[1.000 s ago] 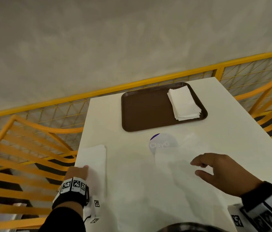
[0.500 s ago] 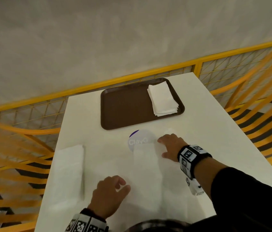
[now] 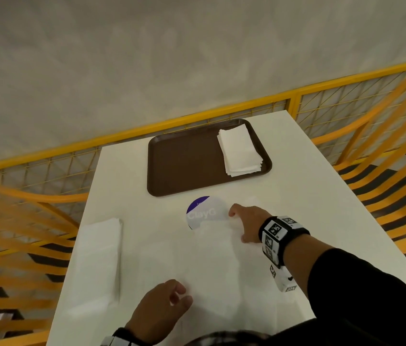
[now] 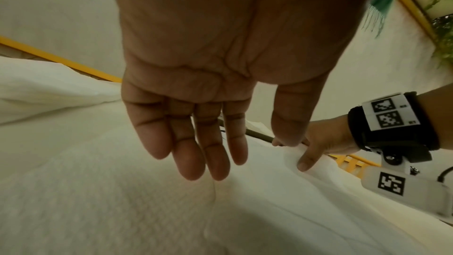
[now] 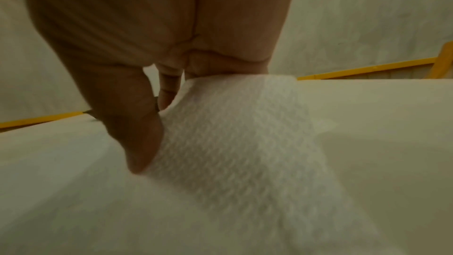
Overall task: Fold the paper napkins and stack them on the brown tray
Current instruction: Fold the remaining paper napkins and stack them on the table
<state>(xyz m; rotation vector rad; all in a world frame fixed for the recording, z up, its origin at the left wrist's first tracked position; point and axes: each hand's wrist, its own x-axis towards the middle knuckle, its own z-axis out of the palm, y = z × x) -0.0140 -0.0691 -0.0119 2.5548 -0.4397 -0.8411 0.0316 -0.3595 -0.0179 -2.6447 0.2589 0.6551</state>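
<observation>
A brown tray sits at the far end of the white table, with a stack of folded napkins on its right side. An unfolded white napkin lies spread on the table in front of me. My right hand pinches its far edge between thumb and fingers; the right wrist view shows that edge of the napkin lifted and curling at the right hand. My left hand hovers over the napkin's near part, and its fingers are relaxed and hold nothing.
A pile of unfolded napkins lies along the table's left edge. A round purple-and-white sticker shows just past the spread napkin. Yellow railing runs behind the table, with yellow slatted seats on both sides.
My left hand left the napkin pile at the left and came to the centre napkin's near part. My right hand reached forward and took hold of its far edge.
</observation>
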